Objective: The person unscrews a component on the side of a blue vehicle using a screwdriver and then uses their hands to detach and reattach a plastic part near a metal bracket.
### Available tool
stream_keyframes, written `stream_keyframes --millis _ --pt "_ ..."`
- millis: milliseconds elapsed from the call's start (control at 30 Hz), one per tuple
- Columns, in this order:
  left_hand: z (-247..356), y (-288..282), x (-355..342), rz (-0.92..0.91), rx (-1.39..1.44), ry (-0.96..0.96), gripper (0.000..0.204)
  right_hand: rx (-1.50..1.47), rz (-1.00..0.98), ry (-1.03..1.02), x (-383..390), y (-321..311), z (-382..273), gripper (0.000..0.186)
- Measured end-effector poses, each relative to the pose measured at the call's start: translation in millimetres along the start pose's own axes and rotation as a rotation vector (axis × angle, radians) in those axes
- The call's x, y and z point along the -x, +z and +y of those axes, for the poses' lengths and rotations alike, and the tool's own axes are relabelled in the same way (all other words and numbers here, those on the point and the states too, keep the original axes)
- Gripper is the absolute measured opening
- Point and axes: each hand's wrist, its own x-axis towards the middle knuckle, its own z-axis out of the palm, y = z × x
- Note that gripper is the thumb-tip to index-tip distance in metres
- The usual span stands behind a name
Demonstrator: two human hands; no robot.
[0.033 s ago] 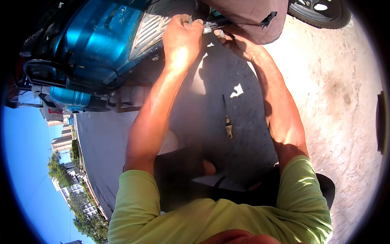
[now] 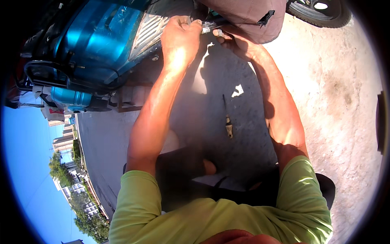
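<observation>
My left hand (image 2: 178, 40) is closed by the blue vehicle's ribbed footboard (image 2: 151, 30). Its thumb and fingers pinch a small whitish plastic connector (image 2: 206, 30), which pokes out to the right. Just across a narrow gap, my right hand (image 2: 237, 44) is closed too, below a brown cloth cover (image 2: 256, 16). A second whitish connector (image 2: 218, 32) shows at its fingertips. The two pieces are apart. Wires behind them are mostly hidden by shadow and my fingers. On the ground between my forearms lies a screwdriver (image 2: 228, 126) with a thin dark shaft and a worn yellowish handle.
The blue vehicle body (image 2: 101, 36) fills the upper left, with a black tubular rail (image 2: 44, 63) at its side. A black-tyred wheel (image 2: 321, 12) stands at the upper right. Sunlit concrete (image 2: 333, 81) lies to the right; trees (image 2: 61, 166) and buildings are far left.
My left hand has shifted very slightly left, its connector along with it. My right hand has hardly moved, and the screwdriver lies as before.
</observation>
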Motion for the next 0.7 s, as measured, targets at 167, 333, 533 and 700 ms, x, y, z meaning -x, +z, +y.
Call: stream_keyframes --millis 167,333,533,700 --pt "7 -3 -3 -0.117 0.144 -0.236 0.029 -0.003 -0.068 -0.106 1 -8 2 0.01" --pt "12 -3 -4 -0.127 -0.175 -0.171 0.031 0.001 -0.188 -0.258 -12 -16 22 0.01" --pt "30 -8 4 -0.209 -0.355 -0.074 0.048 -0.31 -0.148 -0.105 3 -4 12 0.015" --pt "36 -10 5 -0.263 -0.583 -0.001 0.04 -0.121 -0.098 -0.105 5 -3 19 0.018"
